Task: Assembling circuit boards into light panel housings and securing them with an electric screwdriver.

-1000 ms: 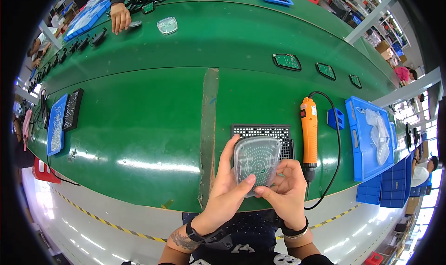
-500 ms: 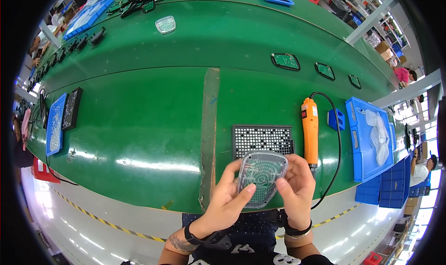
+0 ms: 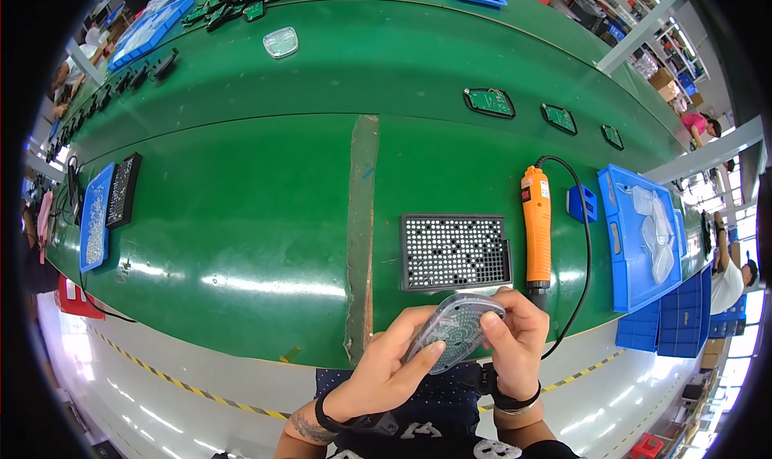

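Between both hands I hold a rounded, clear plastic casing (image 3: 455, 330), tilted, with a green circuit board showing inside it. My left hand (image 3: 396, 354) grips its left edge, the thumb lying across the near face. At the opposite edge my right hand (image 3: 516, 330) pinches the casing, thumb on the face and fingers behind. Just beyond the casing lies a black tray (image 3: 455, 252) with rows of small white pieces in its holes; some holes show dark. An orange electric screwdriver (image 3: 536, 226) with a black cord lies to the right of that tray.
A small blue block (image 3: 581, 205) and a large blue tray (image 3: 627, 274) with clear covers stand at right. Several boards in black frames (image 3: 489, 102) lie farther back, with another clear casing (image 3: 281, 43). At left are a blue tray of small parts (image 3: 96, 222) and a black tray (image 3: 124, 189).
The casing has moved slightly toward me and tilted, its right side raised. The black tray behind it shows more fully. Both hands keep their hold.
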`<state>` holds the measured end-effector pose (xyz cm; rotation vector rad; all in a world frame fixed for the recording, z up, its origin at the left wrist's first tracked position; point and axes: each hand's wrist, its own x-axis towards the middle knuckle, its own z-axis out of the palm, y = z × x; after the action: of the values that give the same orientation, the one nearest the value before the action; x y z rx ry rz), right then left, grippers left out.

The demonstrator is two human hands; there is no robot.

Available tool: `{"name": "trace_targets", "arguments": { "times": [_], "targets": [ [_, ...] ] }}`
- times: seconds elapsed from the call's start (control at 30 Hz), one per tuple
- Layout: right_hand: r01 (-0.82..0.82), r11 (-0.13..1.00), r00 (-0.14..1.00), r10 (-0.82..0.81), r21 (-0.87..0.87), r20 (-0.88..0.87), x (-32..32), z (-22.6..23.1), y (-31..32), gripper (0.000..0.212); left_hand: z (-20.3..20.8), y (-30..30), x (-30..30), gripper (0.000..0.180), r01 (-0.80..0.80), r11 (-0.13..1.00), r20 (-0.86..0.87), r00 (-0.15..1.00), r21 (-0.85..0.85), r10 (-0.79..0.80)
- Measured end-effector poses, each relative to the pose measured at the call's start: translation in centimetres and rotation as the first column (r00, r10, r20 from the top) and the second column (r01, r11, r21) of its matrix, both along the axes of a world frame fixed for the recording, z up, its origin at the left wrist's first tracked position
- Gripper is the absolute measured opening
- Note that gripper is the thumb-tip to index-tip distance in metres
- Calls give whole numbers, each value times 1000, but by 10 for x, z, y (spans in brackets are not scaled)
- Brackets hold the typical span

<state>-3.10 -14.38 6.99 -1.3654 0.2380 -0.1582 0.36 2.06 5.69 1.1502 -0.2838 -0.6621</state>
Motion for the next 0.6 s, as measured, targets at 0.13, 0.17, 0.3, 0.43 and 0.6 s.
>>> {"name": "trace_targets", "arguments": {
  "times": [0.13,0.17,0.3,0.43,0.6],
  "targets": [
    [-32,997,999,33,76,-4,-5,-1,-4,10,6,2,-2,39,-48,983,315,949,176,-10],
    [-31,997,1000,31,77,-1,-7,0,-7,10,8,2,-2,42,-79,969,445,895,236,-36],
    [-110,990,993,113,92,-27,-15,11,-25,13,16,10,4,43,27,936,590,770,350,-243],
    [-533,759,846,473,-374,-246,-10,39,-65,26,42,17,46,40,348,753,222,812,559,-540],
    [-564,415,826,291,-714,-482,9,60,-112,32,2,-42,178,39,192,851,263,898,489,-353]
  ]
}}
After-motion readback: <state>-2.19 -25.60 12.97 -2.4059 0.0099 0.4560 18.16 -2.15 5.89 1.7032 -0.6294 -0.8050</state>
